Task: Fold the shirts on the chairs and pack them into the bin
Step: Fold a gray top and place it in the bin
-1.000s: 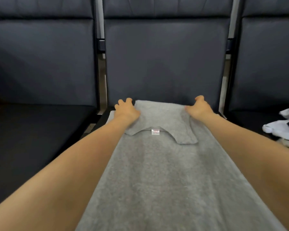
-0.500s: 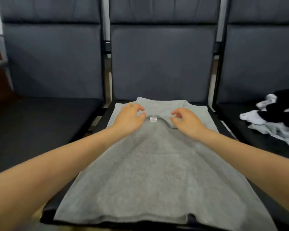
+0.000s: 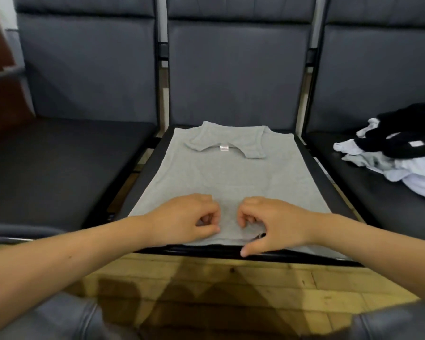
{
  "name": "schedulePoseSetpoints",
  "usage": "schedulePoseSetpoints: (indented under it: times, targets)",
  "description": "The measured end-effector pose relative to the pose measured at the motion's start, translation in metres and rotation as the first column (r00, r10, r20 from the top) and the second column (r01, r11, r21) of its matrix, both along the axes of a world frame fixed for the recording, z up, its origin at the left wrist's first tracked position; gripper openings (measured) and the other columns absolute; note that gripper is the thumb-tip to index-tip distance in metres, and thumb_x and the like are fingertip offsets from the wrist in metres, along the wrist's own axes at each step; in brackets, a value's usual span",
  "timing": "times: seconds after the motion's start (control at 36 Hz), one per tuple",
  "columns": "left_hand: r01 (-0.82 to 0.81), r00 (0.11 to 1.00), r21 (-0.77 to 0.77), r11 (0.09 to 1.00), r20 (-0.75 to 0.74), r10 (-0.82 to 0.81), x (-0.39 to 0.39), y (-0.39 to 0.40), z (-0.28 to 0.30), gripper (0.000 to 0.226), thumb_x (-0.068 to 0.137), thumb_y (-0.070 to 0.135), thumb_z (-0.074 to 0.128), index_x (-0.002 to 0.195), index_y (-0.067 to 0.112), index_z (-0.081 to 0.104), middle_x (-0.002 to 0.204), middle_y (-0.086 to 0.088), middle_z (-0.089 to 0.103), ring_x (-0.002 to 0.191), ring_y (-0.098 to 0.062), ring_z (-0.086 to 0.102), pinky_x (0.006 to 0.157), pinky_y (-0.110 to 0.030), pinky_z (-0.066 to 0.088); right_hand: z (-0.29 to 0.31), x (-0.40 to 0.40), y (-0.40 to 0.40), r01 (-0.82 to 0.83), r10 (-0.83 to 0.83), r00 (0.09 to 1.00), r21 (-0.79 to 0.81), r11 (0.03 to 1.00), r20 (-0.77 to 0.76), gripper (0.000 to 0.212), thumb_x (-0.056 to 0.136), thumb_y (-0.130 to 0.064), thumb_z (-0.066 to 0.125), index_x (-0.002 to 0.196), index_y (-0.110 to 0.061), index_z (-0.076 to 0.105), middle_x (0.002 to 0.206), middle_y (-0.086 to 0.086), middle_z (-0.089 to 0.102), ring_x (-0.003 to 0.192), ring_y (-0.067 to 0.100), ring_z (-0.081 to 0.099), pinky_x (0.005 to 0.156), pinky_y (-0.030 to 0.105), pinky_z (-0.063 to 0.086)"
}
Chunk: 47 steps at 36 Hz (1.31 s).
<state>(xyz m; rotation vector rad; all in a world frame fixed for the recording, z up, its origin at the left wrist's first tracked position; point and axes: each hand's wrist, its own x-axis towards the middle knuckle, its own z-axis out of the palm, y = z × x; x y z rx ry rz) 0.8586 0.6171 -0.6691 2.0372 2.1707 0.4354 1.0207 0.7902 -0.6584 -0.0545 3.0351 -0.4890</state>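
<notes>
A grey shirt [image 3: 228, 177] lies flat on the seat of the middle chair [image 3: 236, 77]. Its collar end is folded over at the far side, and a small white label shows there. Both of my hands are at the near hem, close together. My left hand [image 3: 187, 219] has its fingers curled and pinches the fabric just inside the hem. The fingers of my right hand [image 3: 272, 224] curl on top of the hem, which is slightly lifted there, while its thumb reaches down over the seat's front edge. No bin is in view.
A loose pile of black, white and grey shirts [image 3: 402, 153] lies on the right chair's seat. The left chair [image 3: 59, 163] stands beside the middle one, with a narrow gap between the seats. Wooden floor [image 3: 221, 290] runs below the seat's front edge.
My hands have left the folded collar at the far end and come back to the near hem, where their fingers have curled. The view has pulled back and down.
</notes>
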Motion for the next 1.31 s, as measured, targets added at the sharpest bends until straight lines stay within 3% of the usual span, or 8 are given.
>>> schedulePoseSetpoints:
  times: [0.14,0.31,0.47,0.61,0.81,0.97,1.17,1.31]
  targets:
    - [0.020,1.000,0.012,1.000,0.017,-0.020,-0.002,-0.007,-0.003,0.019,0.089,0.043,0.060,0.092,0.024,0.059,0.089,0.009,0.053,0.085,-0.005,0.049,0.078,-0.028,0.044,-0.011,0.008,0.000,-0.088,0.107,0.986,0.141,0.986,-0.132,0.043,0.078,-0.054,0.069,0.102,-0.023,0.052,0.093,-0.017,0.039,0.086,0.000,0.035,0.072,0.017,0.034]
    - [-0.007,0.993,-0.007,1.000,-0.119,0.007,0.005,-0.008,-0.002,0.042,0.078,0.075,0.041,0.093,0.036,0.049,0.093,0.015,0.049,0.085,-0.003,0.046,0.073,-0.025,0.042,-0.009,-0.002,0.004,-0.002,0.007,0.986,0.032,0.999,-0.164,0.017,0.095,-0.033,0.057,0.100,-0.017,0.061,0.089,-0.007,0.061,0.079,0.007,0.053,0.069,0.020,0.038]
    - [-0.172,0.962,0.086,0.981,-0.201,0.186,0.004,0.003,-0.004,0.012,0.097,0.026,0.044,0.100,0.017,0.052,0.101,-0.001,0.058,0.095,-0.022,0.054,0.074,-0.036,0.043,-0.007,-0.014,0.010,0.109,-0.105,0.986,0.024,0.994,-0.128,0.008,0.097,-0.029,0.056,0.096,-0.026,0.049,0.070,-0.010,0.050,0.062,0.005,0.046,0.059,0.019,0.034]
    - [-0.296,0.940,0.120,0.948,-0.142,0.312,-0.023,0.018,0.012,0.018,0.098,0.018,0.039,0.110,0.015,0.053,0.099,-0.005,0.064,0.091,-0.027,0.058,0.072,-0.036,0.043,0.010,-0.030,0.020,0.222,-0.221,0.975,0.144,0.964,-0.027,0.011,0.090,-0.016,0.057,0.086,-0.022,0.050,0.085,-0.003,0.054,0.082,0.018,0.049,0.076,0.033,0.042]
    - [-0.333,0.878,0.188,0.924,-0.294,0.377,-0.074,0.033,0.026,0.021,0.097,0.017,0.041,0.109,0.015,0.058,0.108,-0.002,0.063,0.096,-0.025,0.059,0.079,-0.040,0.049,0.026,-0.028,0.083,0.608,-0.597,0.792,0.247,0.755,-0.123,0.019,0.078,-0.005,0.049,0.083,-0.018,0.062,0.089,-0.003,0.058,0.086,0.024,0.057,0.070,0.030,0.045]
    - [-0.515,0.795,0.168,0.840,-0.272,0.542,-0.107,0.026,0.030,0.024,0.092,0.012,0.040,0.103,0.012,0.062,0.101,-0.007,0.059,0.094,-0.027,0.057,0.073,-0.034,0.045,0.030,-0.013,0.117,0.800,-0.773,0.598,0.095,0.593,-0.211,0.022,0.079,-0.004,0.049,0.079,-0.011,0.069,0.082,0.008,0.066,0.078,0.028,0.061,0.061,0.031,0.047]
    - [-0.691,0.666,0.041,0.722,0.422,0.614,-0.127,0.021,0.019,0.035,0.098,0.021,0.042,0.074,-0.001,0.056,0.078,-0.015,0.057,0.074,-0.024,0.051,0.067,-0.033,0.041,0.018,-0.004,0.137,0.826,-0.887,0.425,-0.325,0.461,-0.180,0.023,0.082,-0.003,0.045,0.078,0.006,0.066,0.073,0.025,0.060,0.067,0.026,0.048,0.061,0.033,0.037]
    - [-0.716,0.312,-0.008,0.698,0.891,0.331,-0.110,0.021,0.024,0.021,0.098,0.016,0.049,0.091,0.005,0.066,0.080,-0.006,0.065,0.077,-0.017,0.062,0.061,-0.023,0.053,0.013,-0.002,0.141,0.699,-0.961,0.272,-0.674,0.238,-0.058,0.027,0.085,-0.003,0.044,0.060,-0.014,0.040,0.064,0.008,0.037,0.064,0.020,0.034,0.055,0.032,0.024]
